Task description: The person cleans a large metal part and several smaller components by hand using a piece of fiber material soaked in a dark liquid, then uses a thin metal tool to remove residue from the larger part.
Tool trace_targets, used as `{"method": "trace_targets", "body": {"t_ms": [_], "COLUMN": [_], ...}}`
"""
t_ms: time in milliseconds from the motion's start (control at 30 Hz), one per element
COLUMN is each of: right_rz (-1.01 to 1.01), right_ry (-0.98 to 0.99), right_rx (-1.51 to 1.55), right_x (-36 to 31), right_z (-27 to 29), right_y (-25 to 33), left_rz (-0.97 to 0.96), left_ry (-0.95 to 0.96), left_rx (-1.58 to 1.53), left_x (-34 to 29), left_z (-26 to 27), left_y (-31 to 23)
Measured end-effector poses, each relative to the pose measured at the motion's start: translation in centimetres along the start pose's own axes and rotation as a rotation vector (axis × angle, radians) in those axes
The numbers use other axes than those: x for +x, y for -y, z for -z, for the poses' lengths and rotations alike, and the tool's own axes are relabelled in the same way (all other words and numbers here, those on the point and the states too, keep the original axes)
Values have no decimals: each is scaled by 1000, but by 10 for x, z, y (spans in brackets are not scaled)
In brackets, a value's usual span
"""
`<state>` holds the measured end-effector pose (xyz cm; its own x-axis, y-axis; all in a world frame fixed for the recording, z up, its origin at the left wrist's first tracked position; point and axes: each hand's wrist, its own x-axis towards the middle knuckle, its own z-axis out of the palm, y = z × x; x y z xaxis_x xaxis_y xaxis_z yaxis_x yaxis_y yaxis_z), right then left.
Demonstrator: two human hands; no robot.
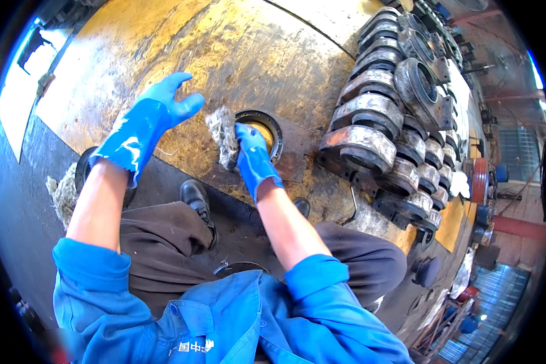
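Note:
My left hand (155, 115), in a blue rubber glove, hovers over the stained yellow work surface (182, 45). Its thumb and fingers are spread, and nothing is between them. My right hand (253, 155), gloved the same way, is closed at a wad of grey-white cotton waste (224, 138), which sticks out on its left side. That hand reaches over the near left part of a dark metal ring (278, 134) with small holes round its rim. The ring lies flat, and yellow shows through its middle. My right fingertips are partly hidden against the wad and ring.
Rows of worn round metal housings (370, 142) are stacked at the right. A bent metal rod (353, 206) stands near their front. At lower left, another wad of cotton waste (64, 197) sits beside a dark round object (84, 170). My shoe (195, 200) is below the surface edge.

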<state>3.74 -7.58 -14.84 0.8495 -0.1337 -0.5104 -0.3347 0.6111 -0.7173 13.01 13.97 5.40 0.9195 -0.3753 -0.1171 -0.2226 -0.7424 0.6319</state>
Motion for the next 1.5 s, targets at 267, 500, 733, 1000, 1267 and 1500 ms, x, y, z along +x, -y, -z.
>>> {"method": "trace_targets", "body": {"t_ms": [267, 500, 733, 1000, 1267, 1500], "right_rz": [540, 881, 631, 213, -286, -1114], "right_ry": [241, 686, 67, -755, -1093, -1008], "right_rx": [-494, -987, -541, -797, -758, -1551], "right_x": [-112, -50, -205, -360, -408, -425], "right_z": [-103, -14, 166, 362, 372, 489], "right_y": [175, 298, 395, 167, -9, -102], "left_rz": [375, 57, -631, -80, 65, 324], "left_ry": [521, 492, -302, 102, 111, 286], "left_rx": [-1636, -1716, -241, -863, -449, -843], "left_x": [-4, 24, -10, -19, -36, -41], "left_z": [-34, -54, 18, 29, 11, -7], "left_y": [-89, -110, -51, 28, 177, 148]}}
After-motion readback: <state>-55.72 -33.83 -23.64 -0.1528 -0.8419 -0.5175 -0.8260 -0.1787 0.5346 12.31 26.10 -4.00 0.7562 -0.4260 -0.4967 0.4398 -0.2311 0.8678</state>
